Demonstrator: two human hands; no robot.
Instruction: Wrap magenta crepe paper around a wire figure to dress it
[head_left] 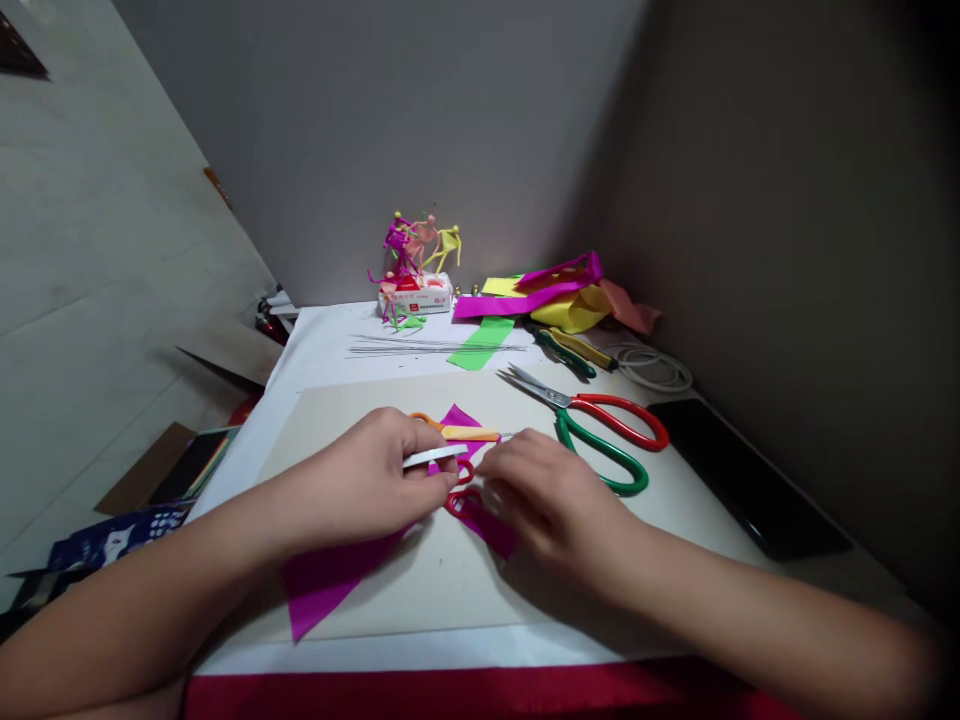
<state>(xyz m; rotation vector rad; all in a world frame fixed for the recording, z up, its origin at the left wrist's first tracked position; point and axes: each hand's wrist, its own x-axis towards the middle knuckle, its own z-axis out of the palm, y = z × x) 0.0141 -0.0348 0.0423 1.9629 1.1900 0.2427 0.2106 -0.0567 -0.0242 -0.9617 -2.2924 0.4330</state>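
Note:
My left hand (367, 475) is curled closed and pinches a thin white stick (435, 457) that points right. My right hand (544, 490) is closed in a pinch at a small red loop (463, 497), perhaps the handles of small scissors, lying on magenta paper (330, 580). The two hands nearly meet over a beige board (420, 580). Just beyond them lies an orange-handled tool (461, 433) on another magenta scrap (459, 416).
Large scissors with red and green handles (600, 430) lie to the right. A black phone (746, 485) sits at the right edge. Behind are thin wires (435, 346), a green strip (484, 343), coloured papers (559, 292), pliers (574, 350), a white cable (652, 368) and small paper figures (416, 250).

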